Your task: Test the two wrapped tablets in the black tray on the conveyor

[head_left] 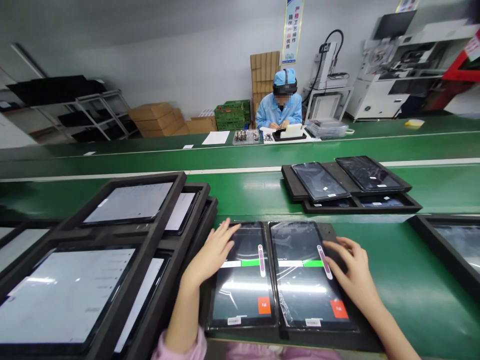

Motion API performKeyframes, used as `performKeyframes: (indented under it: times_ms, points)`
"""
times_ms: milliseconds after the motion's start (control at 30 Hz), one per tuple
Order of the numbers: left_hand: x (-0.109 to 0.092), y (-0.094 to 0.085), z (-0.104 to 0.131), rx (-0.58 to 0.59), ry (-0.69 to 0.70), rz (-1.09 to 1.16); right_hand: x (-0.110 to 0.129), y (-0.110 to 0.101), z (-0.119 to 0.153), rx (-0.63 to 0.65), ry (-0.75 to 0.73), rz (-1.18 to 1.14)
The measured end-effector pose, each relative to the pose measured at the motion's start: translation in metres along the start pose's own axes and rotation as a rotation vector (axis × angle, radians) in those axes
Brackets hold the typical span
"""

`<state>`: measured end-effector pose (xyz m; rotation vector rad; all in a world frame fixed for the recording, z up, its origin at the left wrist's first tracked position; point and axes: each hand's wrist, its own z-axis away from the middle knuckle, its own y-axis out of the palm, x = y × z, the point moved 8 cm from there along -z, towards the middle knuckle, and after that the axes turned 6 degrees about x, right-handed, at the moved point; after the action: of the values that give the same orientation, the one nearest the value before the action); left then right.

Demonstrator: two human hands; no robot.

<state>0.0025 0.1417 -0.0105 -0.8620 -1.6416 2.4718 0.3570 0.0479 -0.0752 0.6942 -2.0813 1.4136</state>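
- Two black glossy tablets, left tablet (243, 280) and right tablet (307, 275), lie side by side in a black foam tray (365, 337).
- Left hand (212, 255) rests flat, fingers spread, on the left tablet's upper-left corner.
- Right hand (354, 275), open, touches the right tablet's right edge.

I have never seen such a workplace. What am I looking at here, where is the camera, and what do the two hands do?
One camera sits on a person's head, looking forward and down. The left hand rests on the left black tablet; the right hand touches the right black tablet. Both tablets lie side by side in a black foam tray on a green conveyor table. Neither hand holds anything. More stacked black trays with white-screened tablets stand to the left. A co-worker in a blue coat sits opposite.
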Motion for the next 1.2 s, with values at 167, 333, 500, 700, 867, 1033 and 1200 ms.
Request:
performKeyframes:
  times_ms: [167, 333, 500, 700, 867, 1033, 1200]
  points:
    - [0.051, 0.038, 0.079, -0.325, -0.225, 0.185, 0.103, 0.039, 0.037, 0.361, -0.527, 0.266]
    - [0.028, 0.089, 0.092, -0.375, -0.334, -0.114, 0.106, 0.048, 0.028, 0.49, -0.53, 0.269]
    - [-0.028, 0.099, 0.09, -0.443, -0.244, -0.357, 0.012, 0.012, -0.02, 0.146, -0.064, 0.059]
    - [-0.098, 0.059, 0.054, 0.03, 0.235, -0.212, -0.066, 0.02, -0.038, 0.027, 0.253, -0.089]
    - [-0.091, 0.012, -0.03, 0.104, 0.015, -0.355, -0.068, 0.023, -0.04, 0.075, 0.287, -0.122]
    - [-0.084, 0.009, -0.089, 0.041, -0.089, -0.386, -0.065, 0.024, -0.043, 0.115, 0.312, -0.118]
    - [-0.085, 0.007, -0.096, -0.021, -0.153, -0.444, -0.057, 0.031, -0.048, 0.149, 0.351, -0.114]
